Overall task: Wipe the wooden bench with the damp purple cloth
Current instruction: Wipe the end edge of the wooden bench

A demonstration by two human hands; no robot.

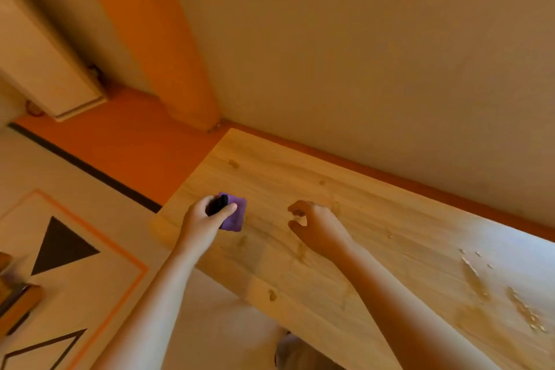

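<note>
The wooden bench (375, 237) runs from the middle of the view to the lower right, along a wall. A folded purple cloth (235, 215) lies near the bench's left end. My left hand (207, 218) is shut on the cloth, with a dark object showing between thumb and fingers. My right hand (315, 224) hovers over the bench to the right of the cloth, fingers curled and apart, holding nothing. Worn, flaky patches (480, 285) mark the bench surface at the right.
A beige wall (360, 54) stands behind the bench with an orange skirting strip (390, 177). An orange pillar (168, 39) rises at the bench's far left corner. Patterned floor (75, 249) lies left of the bench. A white radiator-like panel (45, 63) hangs at the left.
</note>
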